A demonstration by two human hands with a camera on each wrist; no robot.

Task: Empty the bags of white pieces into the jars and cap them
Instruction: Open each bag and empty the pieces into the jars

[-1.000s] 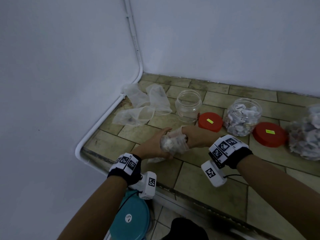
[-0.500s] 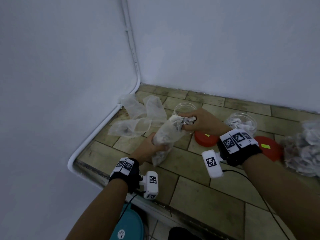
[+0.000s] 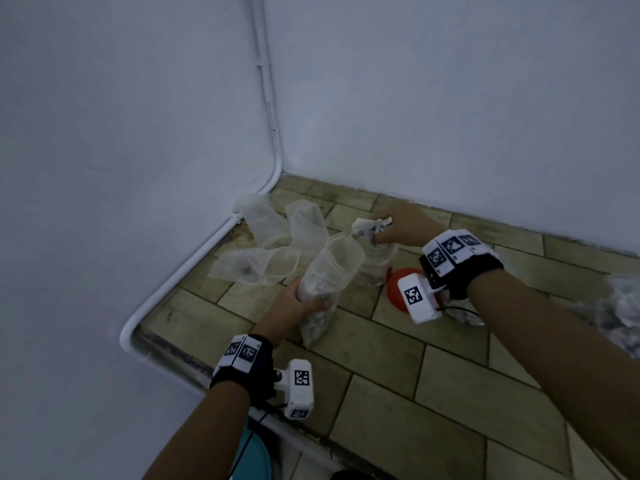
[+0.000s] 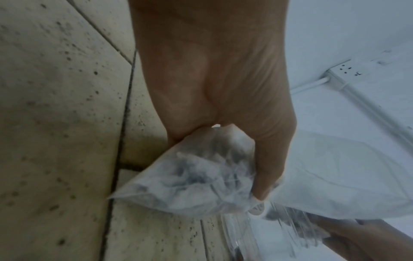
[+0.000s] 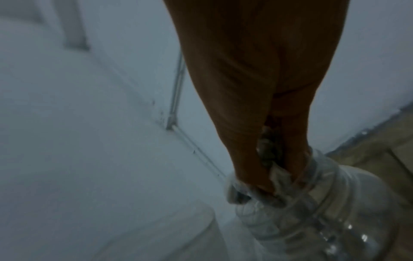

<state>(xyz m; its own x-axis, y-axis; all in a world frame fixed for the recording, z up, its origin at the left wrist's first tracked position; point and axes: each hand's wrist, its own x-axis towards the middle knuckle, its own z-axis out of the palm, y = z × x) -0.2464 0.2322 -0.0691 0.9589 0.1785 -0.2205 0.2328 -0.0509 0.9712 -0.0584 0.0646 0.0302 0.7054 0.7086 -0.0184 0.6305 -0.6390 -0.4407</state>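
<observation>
My left hand [image 3: 298,303] grips a clear bag of white pieces [image 3: 329,271] around its middle and holds it tilted, mouth up, just left of the empty clear jar [image 3: 374,271]. In the left wrist view the thumb wraps over the bag [image 4: 196,176]. My right hand [image 3: 391,226] pinches a clump of white pieces [image 3: 369,225] at the jar's mouth. The right wrist view shows that hand [image 5: 268,178] at the rim of the jar [image 5: 335,220] with pieces [image 5: 277,174] between thumb and fingers. A red lid [image 3: 394,289] lies beside the jar, partly behind my wrist camera.
Several empty clear bags [image 3: 273,244] lie in the back left corner of the tiled ledge [image 3: 450,393]. A large bag of white pieces [image 3: 620,306] sits at the right edge. Another jar [image 3: 465,315] is mostly hidden under my right forearm. White walls close in at left and behind.
Both hands lifted the bag off the tiles toward the empty jar. My right hand came away from the bag with a clump of pieces and moved over the jar's mouth.
</observation>
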